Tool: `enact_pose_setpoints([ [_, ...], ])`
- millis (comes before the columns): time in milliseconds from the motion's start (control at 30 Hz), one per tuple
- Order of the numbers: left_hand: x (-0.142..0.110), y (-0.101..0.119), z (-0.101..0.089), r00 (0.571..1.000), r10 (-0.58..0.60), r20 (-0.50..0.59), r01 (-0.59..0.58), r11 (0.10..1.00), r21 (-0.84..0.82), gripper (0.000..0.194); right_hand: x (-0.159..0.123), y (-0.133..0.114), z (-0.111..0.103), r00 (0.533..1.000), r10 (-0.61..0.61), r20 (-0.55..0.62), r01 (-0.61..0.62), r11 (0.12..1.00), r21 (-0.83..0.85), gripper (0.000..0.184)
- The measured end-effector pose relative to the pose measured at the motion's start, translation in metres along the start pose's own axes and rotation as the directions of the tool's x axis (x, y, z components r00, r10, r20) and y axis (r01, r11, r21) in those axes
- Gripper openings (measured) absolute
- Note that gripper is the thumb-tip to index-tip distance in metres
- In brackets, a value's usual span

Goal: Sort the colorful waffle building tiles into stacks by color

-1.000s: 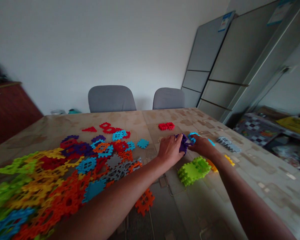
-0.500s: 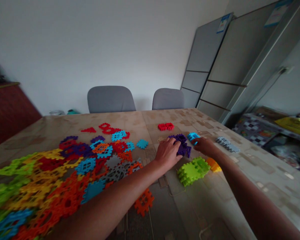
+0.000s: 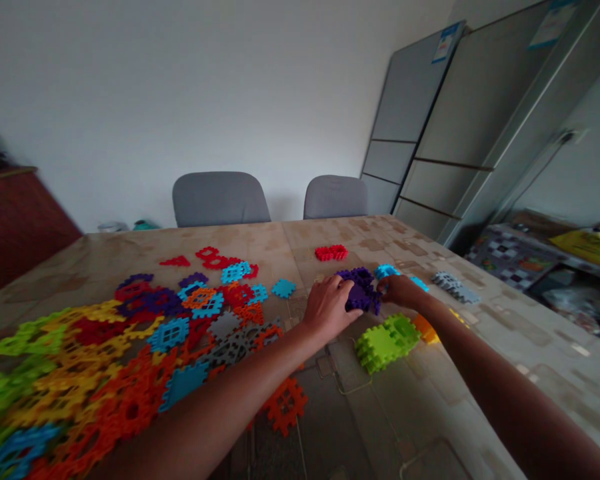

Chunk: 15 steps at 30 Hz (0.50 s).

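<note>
My left hand (image 3: 329, 305) is wrapped round the left side of a purple toothed building block assembly (image 3: 363, 298), fingers over its top and thumb along the near side. At the assembly's right edge, the fingers of my right hand (image 3: 399, 292) are closed on a purple part; the exact grip is small in view. Just behind them sits a light blue toothed block (image 3: 387, 271), partly covered by the right hand. Nearer to me lies a lime green block assembly (image 3: 387, 343), with an orange-yellow block (image 3: 427, 329) beside it, partly hidden by my right forearm.
Loose toothed pieces in many colours form a large pile (image 3: 125, 360) on the left of the table. A red block (image 3: 331, 253) stands farther back, and a grey block (image 3: 455, 287) lies at the right. Two grey chairs (image 3: 221, 198) are behind the table.
My right hand has shifted from the light blue block to the right edge of the purple assembly, uncovering more blue. My left hand keeps its hold on the purple assembly.
</note>
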<state>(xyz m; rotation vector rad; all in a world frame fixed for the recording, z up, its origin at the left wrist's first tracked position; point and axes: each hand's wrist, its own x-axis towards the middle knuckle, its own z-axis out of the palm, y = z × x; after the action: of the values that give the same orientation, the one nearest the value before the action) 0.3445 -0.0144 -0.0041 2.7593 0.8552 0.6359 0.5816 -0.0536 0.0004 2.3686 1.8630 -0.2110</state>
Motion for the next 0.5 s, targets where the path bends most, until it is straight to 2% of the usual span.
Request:
enact_pose_setpoints([
  [233, -0.008, -0.022, -0.008, 0.998, -0.069, 0.006, 0.069, 0.987, -0.144, 0.028, 0.0, -0.004, -0.005, 0.999, 0.007, 0.035, -0.007, 1.0, 0.003, 0.029],
  [367, -0.015, -0.03, -0.003, 0.992, -0.107, 0.066, 0.119, 0.968, -0.222, 0.027, -0.002, -0.005, -0.007, 0.998, 0.016, 0.053, -0.018, 1.0, 0.026, 0.028],
  [500, -0.021, -0.027, 0.003, 0.981, -0.13, 0.141, 0.166, 0.943, -0.288, 0.028, -0.005, -0.007, -0.006, 0.999, 0.011, 0.043, -0.014, 0.998, 0.061, 0.028],
])
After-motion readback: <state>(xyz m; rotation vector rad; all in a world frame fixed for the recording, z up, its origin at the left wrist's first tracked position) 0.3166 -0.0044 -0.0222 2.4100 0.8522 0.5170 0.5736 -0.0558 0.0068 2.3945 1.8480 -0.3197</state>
